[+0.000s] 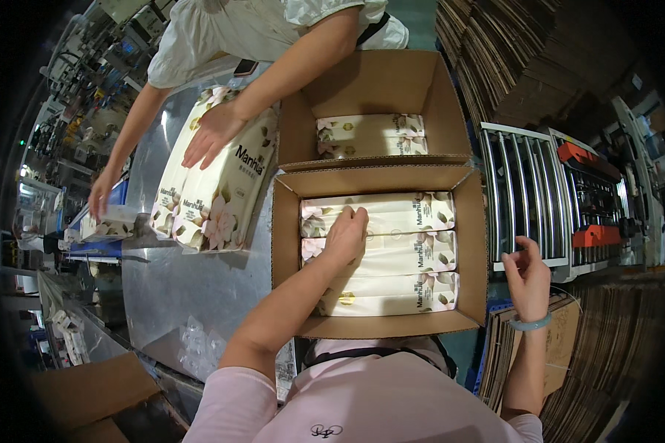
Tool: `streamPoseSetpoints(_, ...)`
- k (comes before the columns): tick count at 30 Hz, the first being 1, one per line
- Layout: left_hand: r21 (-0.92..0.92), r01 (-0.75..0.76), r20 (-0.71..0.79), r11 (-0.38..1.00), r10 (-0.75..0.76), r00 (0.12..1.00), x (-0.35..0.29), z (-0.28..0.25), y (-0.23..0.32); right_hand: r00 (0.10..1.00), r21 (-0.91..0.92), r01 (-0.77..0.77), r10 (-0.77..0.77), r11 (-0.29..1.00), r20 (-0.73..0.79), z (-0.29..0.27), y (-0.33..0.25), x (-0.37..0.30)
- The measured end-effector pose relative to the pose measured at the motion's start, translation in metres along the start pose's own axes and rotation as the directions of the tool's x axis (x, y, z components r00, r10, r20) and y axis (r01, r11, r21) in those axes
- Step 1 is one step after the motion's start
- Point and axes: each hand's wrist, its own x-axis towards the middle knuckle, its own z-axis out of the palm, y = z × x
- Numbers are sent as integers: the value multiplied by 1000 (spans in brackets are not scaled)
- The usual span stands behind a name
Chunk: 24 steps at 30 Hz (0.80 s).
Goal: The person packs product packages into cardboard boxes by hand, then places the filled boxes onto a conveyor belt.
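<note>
My left hand [345, 238], fingers curled, rests on soft tissue packs inside the nearer carton [377, 326]. Its fingertips are hidden, so whether they grip anything is unclear. Three cream, flower-printed packs lie side by side on top there: a far tissue pack [399, 210], a middle tissue pack [406, 251] and a near tissue pack [391, 299]. Outside the carton's right wall, my right hand [528, 282] is raised with thumb and bent fingers apart, holding nothing. A ring-shaped bangle [530, 323] circles that wrist.
Behind stands another open carton [373, 81] with tissue packs [369, 136] inside. Across the metal table [155, 295], a co-worker's hand [216, 133] lies on large tissue bundles [214, 184]; their other hand [103, 193] is blurred. A roller conveyor [521, 192] and flattened cardboard [613, 332] stand right.
</note>
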Motion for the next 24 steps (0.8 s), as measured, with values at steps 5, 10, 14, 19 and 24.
streamPoseSetpoints(5, 21, -85, -362, 996, 87, 928, -33, -84, 23, 981, 93, -86, 68, 992, 182, -11, 37, -7)
streamPoseSetpoints(10, -305, 268, 9, 914, -279, 960, -103, -110, 3, 673, 180, 19, -146, 983, 725, 16, 7, -30)
streamPoseSetpoints(14, 15, -71, 416, 997, 58, 908, -79, -43, 6, 234, 15, 665, -227, 746, 945, 87, 11, -20)
streamPoseSetpoints(19, -208, -225, 302, 952, 281, 911, -5, -91, 7, 672, -312, 624, -288, 716, 682, 145, 21, 53)
streamPoseSetpoints(24, 203, -365, -349, 909, 416, 840, 15, -110, 19, 908, -242, 417, -393, 876, 143, 176, 72, 16)
